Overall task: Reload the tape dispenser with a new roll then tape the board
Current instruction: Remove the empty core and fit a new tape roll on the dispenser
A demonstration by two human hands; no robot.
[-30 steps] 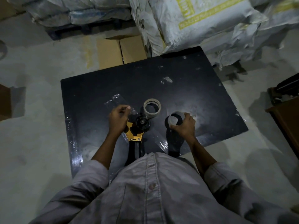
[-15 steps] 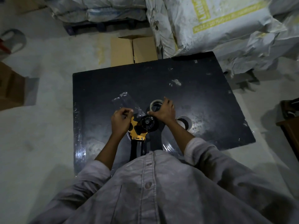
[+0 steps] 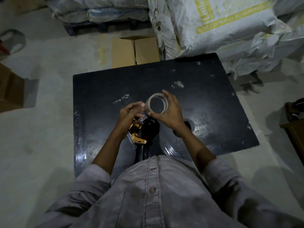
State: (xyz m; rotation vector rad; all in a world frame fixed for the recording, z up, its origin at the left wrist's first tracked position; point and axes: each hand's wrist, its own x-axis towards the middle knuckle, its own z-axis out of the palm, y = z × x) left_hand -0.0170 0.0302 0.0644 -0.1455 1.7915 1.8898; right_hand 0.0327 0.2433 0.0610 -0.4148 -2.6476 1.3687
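Note:
A large black board (image 3: 205,89) lies flat on the concrete floor. The yellow-and-black tape dispenser (image 3: 144,130) rests on the board near its front edge, its hub bare. My right hand (image 3: 171,111) holds a roll of clear tape (image 3: 157,103) lifted above the board, just beyond the dispenser. My left hand (image 3: 130,112) is beside the roll, its fingertips touching the roll's left side; whether it pinches the tape's end I cannot tell. An empty tape core (image 3: 190,126) lies on the board to the right, partly hidden by my right forearm.
Crumpled clear tape (image 3: 123,99) lies on the board behind my left hand. A flat cardboard box (image 3: 134,50) sits beyond the board. Large white sacks (image 3: 222,27) crowd the back right. Another carton (image 3: 9,89) stands at the left, a wooden piece (image 3: 296,137) at the right.
My right hand set the empty core down at the right, reached over to the fresh roll and lifted it off the board. My left hand rose from the dispenser to the roll.

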